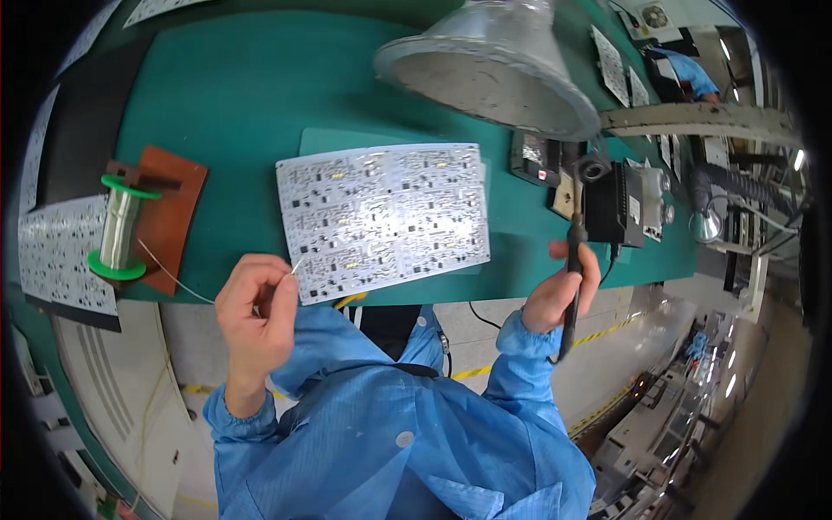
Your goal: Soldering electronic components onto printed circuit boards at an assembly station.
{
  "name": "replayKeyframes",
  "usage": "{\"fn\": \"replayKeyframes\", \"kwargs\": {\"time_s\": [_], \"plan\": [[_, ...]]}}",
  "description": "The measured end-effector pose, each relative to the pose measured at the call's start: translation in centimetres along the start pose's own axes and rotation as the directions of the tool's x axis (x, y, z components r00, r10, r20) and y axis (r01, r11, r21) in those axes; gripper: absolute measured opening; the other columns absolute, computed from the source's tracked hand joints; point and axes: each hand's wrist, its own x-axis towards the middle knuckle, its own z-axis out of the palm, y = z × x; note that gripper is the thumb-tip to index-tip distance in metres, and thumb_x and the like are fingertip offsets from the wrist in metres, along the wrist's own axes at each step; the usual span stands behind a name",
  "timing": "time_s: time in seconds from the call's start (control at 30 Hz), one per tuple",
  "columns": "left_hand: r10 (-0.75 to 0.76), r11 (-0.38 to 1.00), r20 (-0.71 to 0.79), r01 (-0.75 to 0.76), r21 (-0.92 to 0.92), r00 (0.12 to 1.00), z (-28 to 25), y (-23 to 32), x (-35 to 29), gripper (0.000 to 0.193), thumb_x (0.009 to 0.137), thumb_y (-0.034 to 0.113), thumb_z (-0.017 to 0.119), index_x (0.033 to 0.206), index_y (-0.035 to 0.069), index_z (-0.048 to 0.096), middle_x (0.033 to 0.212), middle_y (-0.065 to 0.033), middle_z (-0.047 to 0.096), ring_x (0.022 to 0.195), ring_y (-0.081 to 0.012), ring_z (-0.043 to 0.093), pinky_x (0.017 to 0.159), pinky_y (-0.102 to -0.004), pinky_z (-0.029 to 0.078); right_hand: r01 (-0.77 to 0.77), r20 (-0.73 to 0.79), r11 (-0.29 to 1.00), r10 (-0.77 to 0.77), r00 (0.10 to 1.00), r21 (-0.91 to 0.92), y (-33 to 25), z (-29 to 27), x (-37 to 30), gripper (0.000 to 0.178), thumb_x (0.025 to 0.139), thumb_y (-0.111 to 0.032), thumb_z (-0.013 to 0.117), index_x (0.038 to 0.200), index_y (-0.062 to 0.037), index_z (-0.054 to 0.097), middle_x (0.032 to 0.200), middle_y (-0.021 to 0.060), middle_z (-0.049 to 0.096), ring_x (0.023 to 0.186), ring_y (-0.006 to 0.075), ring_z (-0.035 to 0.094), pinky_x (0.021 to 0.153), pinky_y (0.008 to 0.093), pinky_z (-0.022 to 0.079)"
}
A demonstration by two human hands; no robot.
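Note:
A white circuit board panel (pixel 386 221), crowded with small components, lies on the green mat in front of me. At its lower left corner my left hand (pixel 258 314) pinches solder wire (pixel 176 278), and a short end sticks out over the board's edge. The wire trails back to a solder spool (pixel 121 230) with green flanges. Right of the board, my right hand (pixel 555 295) grips a soldering iron (pixel 575 247) by its dark handle. The iron points away from me, its tip end close to the iron stand (pixel 593 167); whether they touch I cannot tell.
The spool stands by a reddish-brown board (pixel 173 221). More circuit panels (pixel 69 251) lie at the left on a black sheet. A wide metal fume hood (pixel 490 74) hangs over the far right of the mat. A black box (pixel 613 208) sits beyond my right hand.

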Motion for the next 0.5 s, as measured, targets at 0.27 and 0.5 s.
{"fn": "replayKeyframes", "kwargs": {"time_s": [0.27, 0.5], "plan": [[0.101, 0.995, -0.049, -0.101, -0.007, 0.994, 0.1, -0.6, 0.0, 0.004, 0.091, -0.005, 0.062, 0.09, -0.002, 0.059, 0.093, -0.0057, 0.062, 0.067, -0.0029, 0.048, 0.056, -0.0173, 0.038, 0.006, 0.308, 0.956, 0.088, 0.947, -0.292, 4.3, -0.9, 1.8, 0.04, 0.094, -0.018, 0.058, 0.127, 0.0039, 0.055, 0.114, 0.0152, 0.068, 0.101, 0.0319, 0.06, 0.091, 0.0391, 0.045], [0.18, 0.98, -0.073, -0.173, 0.095, 0.981, 0.0, 0.0, 1.8, 0.006, 0.09, -0.006, 0.063, 0.095, -0.004, 0.061, 0.095, -0.0071, 0.062, 0.068, -0.0035, 0.049, 0.058, -0.0166, 0.038, -0.051, 0.226, 0.975, 0.1, 0.969, -0.216, 3.6, -0.1, 2.2, 0.033, 0.09, -0.012, 0.06, 0.12, 0.0024, 0.06, 0.107, 0.0171, 0.067, 0.097, 0.0327, 0.062, 0.087, 0.0396, 0.048]]}}
